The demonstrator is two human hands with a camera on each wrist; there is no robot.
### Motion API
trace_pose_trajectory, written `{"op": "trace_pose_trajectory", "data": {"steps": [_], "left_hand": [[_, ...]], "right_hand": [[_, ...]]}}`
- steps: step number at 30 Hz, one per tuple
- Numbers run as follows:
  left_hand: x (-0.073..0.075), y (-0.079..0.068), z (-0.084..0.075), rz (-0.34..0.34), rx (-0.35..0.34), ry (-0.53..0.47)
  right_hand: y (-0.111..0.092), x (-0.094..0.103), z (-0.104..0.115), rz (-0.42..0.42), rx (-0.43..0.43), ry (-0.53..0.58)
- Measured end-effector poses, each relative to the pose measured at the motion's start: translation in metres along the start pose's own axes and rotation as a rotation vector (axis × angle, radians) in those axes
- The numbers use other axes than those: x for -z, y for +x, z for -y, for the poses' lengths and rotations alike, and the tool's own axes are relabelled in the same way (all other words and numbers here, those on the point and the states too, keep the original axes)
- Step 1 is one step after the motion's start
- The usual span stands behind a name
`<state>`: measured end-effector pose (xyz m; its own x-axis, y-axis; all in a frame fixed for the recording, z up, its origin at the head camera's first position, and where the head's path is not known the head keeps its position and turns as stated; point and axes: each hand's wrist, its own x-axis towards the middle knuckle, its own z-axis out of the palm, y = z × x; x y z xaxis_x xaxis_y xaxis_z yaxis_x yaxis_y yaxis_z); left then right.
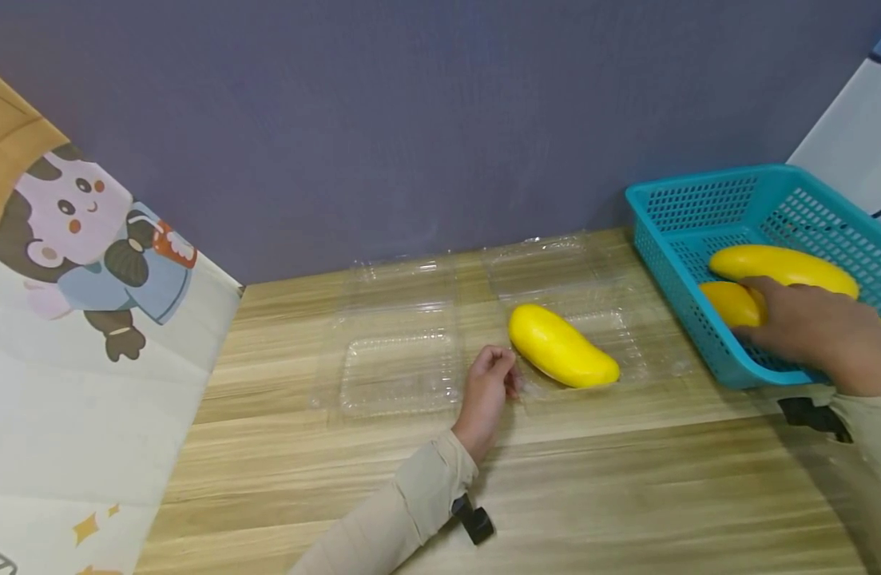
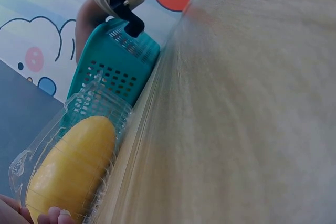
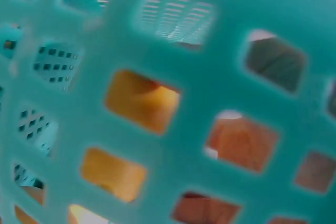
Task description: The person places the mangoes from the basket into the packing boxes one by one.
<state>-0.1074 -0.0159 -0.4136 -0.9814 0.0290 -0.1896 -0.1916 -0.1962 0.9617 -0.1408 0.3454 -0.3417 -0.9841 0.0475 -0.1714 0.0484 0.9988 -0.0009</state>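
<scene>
My left hand (image 1: 489,385) pinches the near left corner of a clear plastic clamshell container (image 1: 630,339) that lies with its lid folded back. A yellow mango (image 1: 561,347) rests in that container, tilted across its base; the left wrist view shows the same mango (image 2: 76,166) behind the clear wall. My right hand (image 1: 817,323) reaches over the near rim into a teal basket (image 1: 735,363), its thumb and fingers around an orange-yellow mango (image 1: 730,303). Part of this fruit is hidden by the hand. Beyond it in the basket lies another yellow mango (image 1: 785,267).
A second clear clamshell container (image 1: 400,375) lies opened on the wooden table (image 1: 555,495), left of the first. Behind the table stands a grey-blue wall (image 1: 411,120). A printed cartoon panel (image 1: 66,415) borders the left side. Basket mesh (image 3: 194,93) fills the right wrist view.
</scene>
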Motion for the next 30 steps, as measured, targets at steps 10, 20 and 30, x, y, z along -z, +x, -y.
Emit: {"op": "trace_pose_trajectory", "data": {"steps": [10, 20, 30], "left_hand": [[0.0, 0.0, 0.001, 0.002, 0.001, 0.001], [0.001, -0.001, 0.001, -0.001, -0.001, 0.006], [0.0, 0.0, 0.002, 0.0, 0.002, 0.013]], "right_hand": [[-0.003, 0.009, 0.008, -0.118, -0.018, 0.041], [-0.004, 0.01, 0.009, -0.217, -0.03, 0.117], [-0.009, 0.016, 0.014, -0.199, -0.016, 0.156]]}}
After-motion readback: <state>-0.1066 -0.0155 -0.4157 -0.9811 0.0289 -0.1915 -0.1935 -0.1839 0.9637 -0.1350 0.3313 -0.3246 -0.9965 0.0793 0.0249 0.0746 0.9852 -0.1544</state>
